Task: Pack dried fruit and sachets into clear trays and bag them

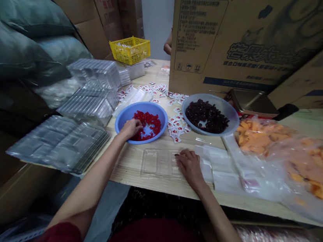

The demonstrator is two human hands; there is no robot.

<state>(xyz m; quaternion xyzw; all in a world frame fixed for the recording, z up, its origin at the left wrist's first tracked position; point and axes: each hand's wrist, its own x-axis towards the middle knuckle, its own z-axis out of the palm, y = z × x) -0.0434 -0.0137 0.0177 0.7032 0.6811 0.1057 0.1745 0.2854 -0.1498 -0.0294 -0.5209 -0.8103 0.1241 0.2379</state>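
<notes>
A blue bowl [119, 121] holds glossy red pieces [153, 123], perhaps gummies. My left hand [132, 128] reaches over its near left rim, fingers curled down at the red pieces; what lies between the fingertips is hidden. In front of me a clear plastic tray [156, 162] with several compartments lies flat on the table. Over its right end is my right hand [189, 164], its fingers bent and a small dark piece [177, 154] at the fingertips. Beyond that hand stands a pale, translucent bowl [231, 127] of dark pieces [207, 115].
Stacked clear trays [67, 141] stand at the left. Small printed packets [177, 127] lie between the bowls. Clear bags [226, 168] and orange pieces [262, 139] cover the right side. Behind are a scale [253, 103], a large carton [224, 42], a yellow basket [131, 52] and another person's arm [167, 45].
</notes>
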